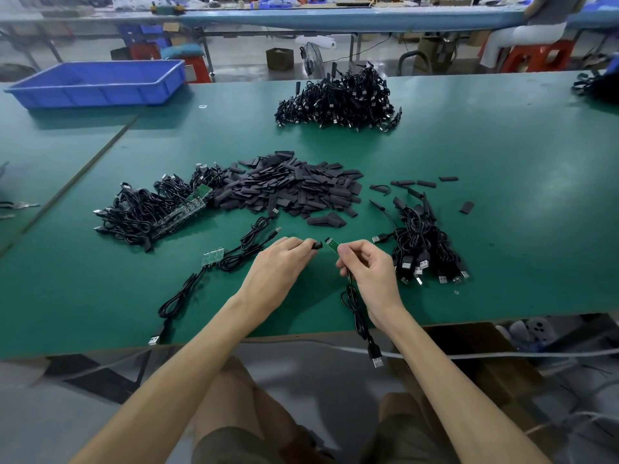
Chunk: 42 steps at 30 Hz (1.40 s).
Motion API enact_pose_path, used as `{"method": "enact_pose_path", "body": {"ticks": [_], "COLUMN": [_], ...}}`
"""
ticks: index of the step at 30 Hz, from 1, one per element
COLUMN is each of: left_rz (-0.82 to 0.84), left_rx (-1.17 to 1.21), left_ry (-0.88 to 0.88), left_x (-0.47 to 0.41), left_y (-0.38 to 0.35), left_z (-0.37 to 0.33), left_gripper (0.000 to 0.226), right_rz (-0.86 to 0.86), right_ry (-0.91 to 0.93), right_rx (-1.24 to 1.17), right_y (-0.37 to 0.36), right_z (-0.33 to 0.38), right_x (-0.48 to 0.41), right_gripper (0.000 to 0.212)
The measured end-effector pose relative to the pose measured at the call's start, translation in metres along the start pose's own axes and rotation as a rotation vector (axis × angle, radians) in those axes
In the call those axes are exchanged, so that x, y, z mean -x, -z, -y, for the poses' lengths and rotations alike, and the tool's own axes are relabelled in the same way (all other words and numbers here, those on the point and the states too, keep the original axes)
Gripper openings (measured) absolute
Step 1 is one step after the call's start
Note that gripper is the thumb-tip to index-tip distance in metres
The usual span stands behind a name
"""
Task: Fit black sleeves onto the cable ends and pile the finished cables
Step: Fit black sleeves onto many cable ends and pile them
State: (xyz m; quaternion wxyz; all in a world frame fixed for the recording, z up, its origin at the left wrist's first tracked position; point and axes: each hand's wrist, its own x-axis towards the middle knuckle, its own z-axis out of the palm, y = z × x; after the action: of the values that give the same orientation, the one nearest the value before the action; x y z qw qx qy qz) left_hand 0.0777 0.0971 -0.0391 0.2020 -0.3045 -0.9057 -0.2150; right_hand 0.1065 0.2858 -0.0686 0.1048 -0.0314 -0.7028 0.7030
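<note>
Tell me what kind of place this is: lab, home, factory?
Most likely a factory assembly floor for electronics. A long green workbench with another bench row behind, heaps of identical black cables and loose black sleeves laid out in batches, and a blue plastic tray.

sleeve [317,245] mostly hidden, right-edge bundle [596,84] cropped

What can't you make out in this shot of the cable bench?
Head view, black sleeve: mostly covered by fingers of the left hand.
Head view, far cable pile: too small to tell sleeved ends.
Head view, dark bundle at right: cut off by the frame edge.
</note>
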Motion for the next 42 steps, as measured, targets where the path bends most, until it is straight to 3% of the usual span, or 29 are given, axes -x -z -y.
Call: {"method": "enact_pose_path", "body": {"ticks": [17,42], "left_rz": [0.07,0.068], "left_rx": [-0.019,0.025], "left_ry": [-0.077,-0.045], "left_x": [0.0057,0.0058], "left_y": [0.0075,0.0105], "left_z": [0.0045,0.0078], "left_gripper": [0.019,0.021], "right_rz": [0.06,0.062], "right_ry": [0.008,0.023], "right_rx": [0.05,0.088], "right_y": [-0.0013,-0.0021], "right_z": [0.0028,0.0014], "right_x": [0.0015,0.0017], "right_gripper": [0.015,0.016]}}
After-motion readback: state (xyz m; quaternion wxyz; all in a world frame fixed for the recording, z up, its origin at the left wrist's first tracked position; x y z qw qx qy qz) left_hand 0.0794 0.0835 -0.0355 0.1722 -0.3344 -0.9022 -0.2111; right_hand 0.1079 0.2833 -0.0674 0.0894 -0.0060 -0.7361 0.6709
